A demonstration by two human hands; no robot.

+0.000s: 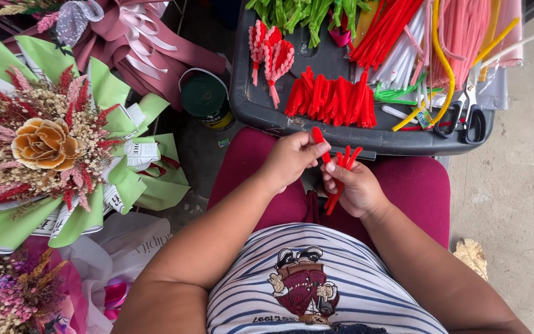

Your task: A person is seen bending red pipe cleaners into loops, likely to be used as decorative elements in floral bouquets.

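The person sits with both hands over the lap, close to the body, so the work is easy to see. The right hand (355,188) is closed around a small bunch of red fuzzy sticks (340,176). The sticks poke up out of the fist like a fan and hang down below it too. Held tight like that, they do not slip apart. The left hand (292,158) pinches one more red stick (319,139) between thumb and fingers (316,150), its top bent into a loop. It sits just beside the bunch, almost touching it.

Right past the hands is a dark tray (248,102), resting at the knees. It is near, so more pieces are easy to reach. A row of folded red pieces (332,99) lies at the front of it. Behind them, to the left, are red and white petals (270,55). Further back are green sticks (304,12), long red sticks (384,28) and pink sticks (465,34). A yellow stick (445,68) curves down the tray. Scissors (465,114) lie at the right edge, handles toward the person.

On the floor to the left stands a green can (205,99). A bouquet (44,145) in green paper lies beside it, and another one in pink paper (137,37) is further off.
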